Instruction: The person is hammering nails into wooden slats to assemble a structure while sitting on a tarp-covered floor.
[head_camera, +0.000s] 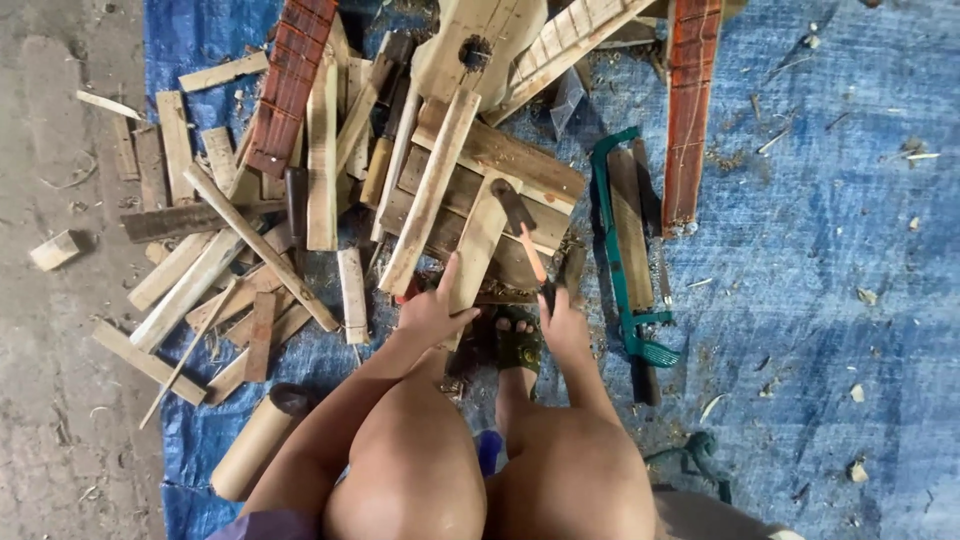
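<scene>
While the person crouched over a blue tarp (820, 260) with both knees drawn up, a heap of wood offcuts (240, 250) lay spread across its left part, spilling toward the bare concrete floor (50, 400) at the far left. A cardboard tube (250, 450) rested near the left knee. The left hand (432, 312) reached forward, palm down and fingers spread wide, pressing on the near end of a pale wooden slat (478, 245) that sloped away over the stacked boards; it gripped nothing, only held the slat flat. A sandalled foot (518, 345) was planted between the two hands. Just to the right, the right hand (563, 325) was curled tightly around the dark handle of a chisel (530, 250), whose orange shaft pointed up and away toward the slat's top end. Further right, a green-framed saw (625, 250) lay on the tarp beside a long reddish plank (690, 110)
</scene>
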